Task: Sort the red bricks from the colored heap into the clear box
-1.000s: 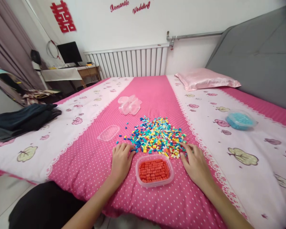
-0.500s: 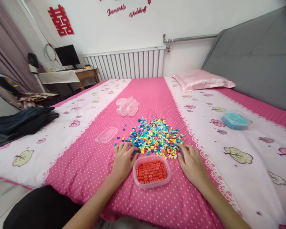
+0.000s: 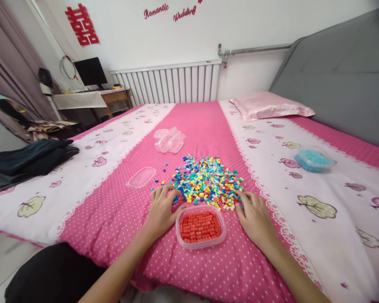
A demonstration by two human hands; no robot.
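Observation:
A loose heap of small toy building bricks (image 3: 208, 179), in blue, yellow, white, green and red, lies on the pink dotted bedspread (image 3: 113, 235). At its near left edge rests my left hand (image 3: 163, 206), fingers apart, with the fingertips by the blue bricks. My right hand (image 3: 254, 214) lies open at the heap's right edge, its fingertips touching or close beside the bricks. Between the two hands sits a clear plastic box (image 3: 202, 246) without a lid. Red bricks (image 3: 200, 227) fill it in neat rows. Neither hand shows anything held.
A clear lid (image 3: 141, 177) lies left of the heap. Behind it is a pink translucent flower-shaped tray (image 3: 169, 141). To the right stands a box of light blue bricks (image 3: 314, 159). Dark folded clothes (image 3: 28, 162) lie at left, a pink pillow (image 3: 271, 106) at the back right.
My left hand has shifted very slightly, its thumb now nearer the red bricks' box. The right hand stays in place. The view has moved a little.

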